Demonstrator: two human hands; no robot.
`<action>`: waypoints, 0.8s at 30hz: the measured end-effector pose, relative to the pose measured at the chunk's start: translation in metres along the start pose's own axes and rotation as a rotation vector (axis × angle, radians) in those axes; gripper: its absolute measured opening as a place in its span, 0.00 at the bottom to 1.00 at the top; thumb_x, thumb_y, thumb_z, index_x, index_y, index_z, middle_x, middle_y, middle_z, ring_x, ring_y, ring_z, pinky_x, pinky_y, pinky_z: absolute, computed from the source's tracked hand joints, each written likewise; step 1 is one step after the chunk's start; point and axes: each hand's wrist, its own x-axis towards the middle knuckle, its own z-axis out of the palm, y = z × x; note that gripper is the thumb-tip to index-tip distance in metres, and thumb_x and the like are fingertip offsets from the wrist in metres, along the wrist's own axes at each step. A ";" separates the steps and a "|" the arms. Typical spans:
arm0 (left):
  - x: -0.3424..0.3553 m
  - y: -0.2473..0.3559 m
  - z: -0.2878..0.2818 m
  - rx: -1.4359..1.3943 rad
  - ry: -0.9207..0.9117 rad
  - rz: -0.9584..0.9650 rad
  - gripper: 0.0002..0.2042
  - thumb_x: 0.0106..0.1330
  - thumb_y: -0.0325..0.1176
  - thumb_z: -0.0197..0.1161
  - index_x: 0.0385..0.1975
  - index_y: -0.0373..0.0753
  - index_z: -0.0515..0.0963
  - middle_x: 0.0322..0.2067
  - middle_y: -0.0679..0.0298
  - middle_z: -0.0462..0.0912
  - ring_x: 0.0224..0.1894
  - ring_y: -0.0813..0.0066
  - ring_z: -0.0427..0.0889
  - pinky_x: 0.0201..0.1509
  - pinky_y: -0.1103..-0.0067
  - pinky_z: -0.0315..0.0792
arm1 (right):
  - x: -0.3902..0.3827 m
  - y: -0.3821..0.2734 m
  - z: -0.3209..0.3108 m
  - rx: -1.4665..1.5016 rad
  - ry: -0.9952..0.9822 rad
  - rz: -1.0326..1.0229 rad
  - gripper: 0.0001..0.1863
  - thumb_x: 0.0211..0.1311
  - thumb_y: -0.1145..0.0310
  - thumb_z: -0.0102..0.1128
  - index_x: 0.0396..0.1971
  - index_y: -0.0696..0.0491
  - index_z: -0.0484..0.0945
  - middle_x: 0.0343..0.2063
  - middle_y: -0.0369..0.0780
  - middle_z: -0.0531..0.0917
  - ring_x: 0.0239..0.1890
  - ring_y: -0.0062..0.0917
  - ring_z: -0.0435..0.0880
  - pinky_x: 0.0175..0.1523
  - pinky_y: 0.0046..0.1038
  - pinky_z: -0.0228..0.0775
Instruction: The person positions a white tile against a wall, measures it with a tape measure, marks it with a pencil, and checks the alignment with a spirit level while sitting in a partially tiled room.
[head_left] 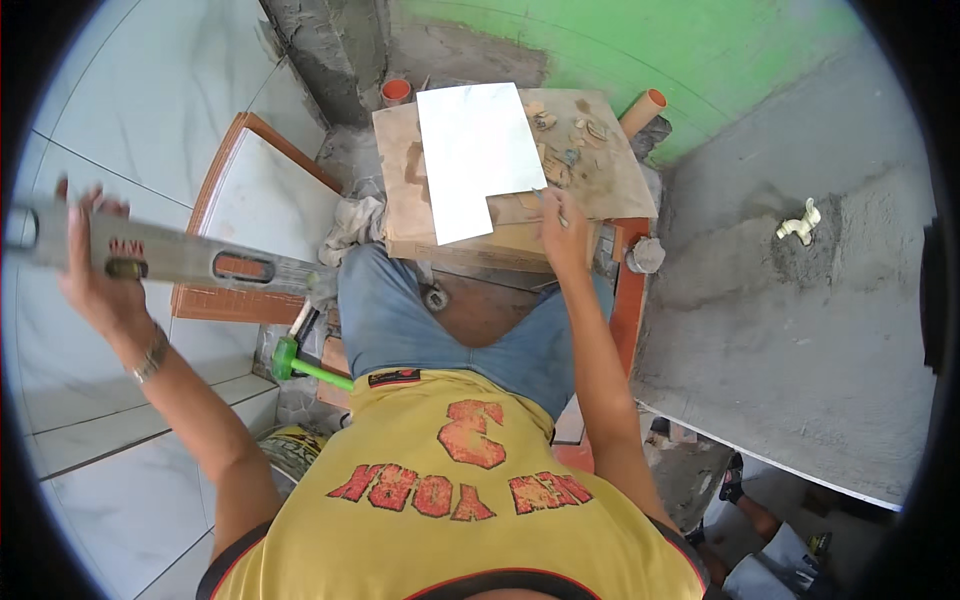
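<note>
My left hand, a watch on its wrist, is raised at the left and grips a long grey spirit level. The level lies across the view, and its far-left end is blurred. A white tile with a notch cut from its lower right corner rests on a cardboard-covered box in front of my knees. Beside the tile's right corner, my right hand is closed with its fingers pinched on a thin pencil-like thing, mostly hidden by the fingers.
Stacked tiles with brown backing lean at the left wall. A green-headed mallet lies by my left hip. Broken bits lie on the cardboard. An orange pipe stands behind; a tap juts from the right wall. Another person's leg shows lower right.
</note>
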 end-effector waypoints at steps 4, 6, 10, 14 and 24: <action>-0.057 -0.030 -0.060 -0.019 0.255 -0.107 0.25 0.69 0.30 0.61 0.63 0.26 0.65 0.42 0.54 0.81 0.41 0.67 0.81 0.52 0.69 0.77 | 0.032 0.032 0.020 -0.159 -0.011 -0.100 0.14 0.68 0.64 0.53 0.38 0.60 0.80 0.28 0.46 0.87 0.35 0.35 0.86 0.45 0.34 0.74; -0.079 -0.037 -0.079 0.002 0.379 -0.108 0.27 0.66 0.28 0.63 0.63 0.25 0.64 0.39 0.54 0.81 0.39 0.68 0.80 0.50 0.70 0.76 | 0.043 0.046 0.027 -0.188 -0.014 -0.127 0.15 0.68 0.64 0.53 0.40 0.61 0.80 0.28 0.45 0.87 0.31 0.29 0.85 0.37 0.30 0.74; -0.114 -0.055 -0.107 0.120 0.567 -0.142 0.24 0.64 0.25 0.65 0.59 0.25 0.69 0.35 0.57 0.82 0.37 0.70 0.80 0.47 0.72 0.76 | 0.047 0.062 0.031 -0.329 0.005 -0.311 0.15 0.69 0.65 0.54 0.41 0.63 0.80 0.30 0.45 0.87 0.24 0.22 0.83 0.31 0.24 0.74; -0.129 -0.064 -0.126 0.178 0.589 -0.176 0.21 0.63 0.22 0.66 0.56 0.26 0.72 0.33 0.58 0.82 0.36 0.73 0.80 0.43 0.75 0.74 | 0.035 0.024 0.044 -0.078 -0.201 0.053 0.14 0.66 0.65 0.55 0.40 0.61 0.82 0.28 0.43 0.87 0.30 0.27 0.85 0.38 0.30 0.76; -0.152 -0.094 -0.173 0.506 0.574 -0.176 0.18 0.62 0.21 0.66 0.52 0.27 0.78 0.33 0.57 0.84 0.35 0.72 0.80 0.43 0.77 0.74 | 0.092 0.041 -0.015 -0.741 -0.294 -0.468 0.17 0.70 0.65 0.48 0.43 0.61 0.82 0.35 0.45 0.87 0.37 0.33 0.84 0.49 0.35 0.74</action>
